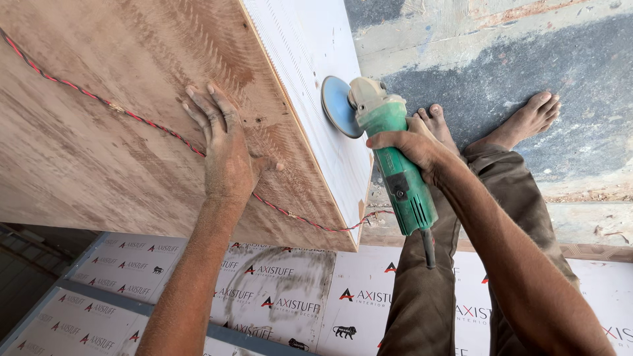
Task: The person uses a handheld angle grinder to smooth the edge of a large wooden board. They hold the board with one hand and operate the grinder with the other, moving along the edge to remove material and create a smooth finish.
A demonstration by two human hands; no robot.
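Dusty forearms reach up from the bottom of the frame: the left hand (227,151) lies flat, fingers spread, on the plywood panel (132,118), while the right hand (412,148) grips the green angle grinder (395,165), its blue disc (337,105) against the panel's white laminated edge (323,86). Sanding looks under way, the brown face already scuffed. White printed sheets (277,296) with red-and-black logos cover the floor along the bottom.

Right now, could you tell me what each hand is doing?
Left hand: open, flat on the board.
Right hand: closed on the grinder.
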